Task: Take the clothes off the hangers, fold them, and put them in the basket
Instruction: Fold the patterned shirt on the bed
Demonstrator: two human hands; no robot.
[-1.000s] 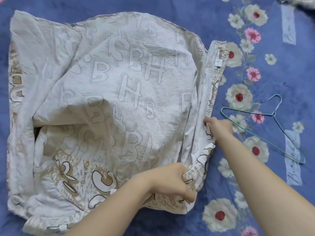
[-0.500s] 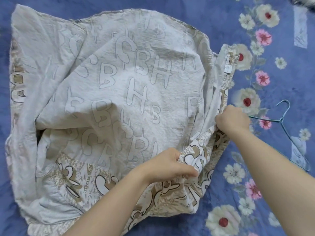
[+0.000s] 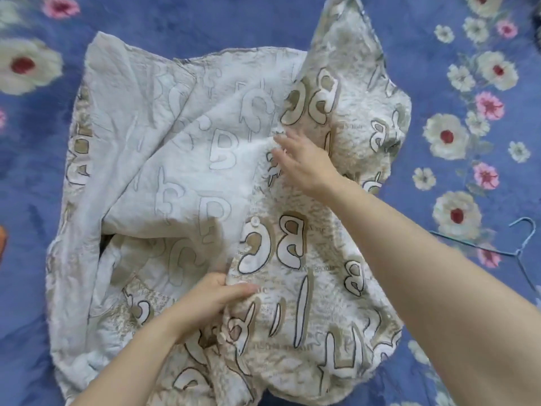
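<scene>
Folding is taking place on a blue floral bedspread (image 3: 205, 22), where a cream letter-printed garment (image 3: 181, 177) is lying crumpled and mostly flat, off its hanger. Its right-hand panel (image 3: 316, 288) is lying turned over toward the middle, showing the bolder printed side. The left hand (image 3: 210, 300) is pinching the near edge of that panel, fingers curled into the cloth, while the right hand (image 3: 304, 165) is pressing farther up the same edge with its fingers spread and fairly straight. A thin teal wire hanger (image 3: 518, 253) is lying bare on the bedspread, well apart to the right; no basket is showing in view. The likely step is setting the 1st lengthwise fold, so the task looks to be at an early stage for this piece. Several risks are standing out: the top corner of the panel is sticking up past the garment's upper edge, so the fold may be landing crooked; wrinkles bunched under the panel may be getting trapped if the right hand smooths too quickly; and a tug from the pinching hand could be dragging the whole light cloth across the bedspread.
</scene>
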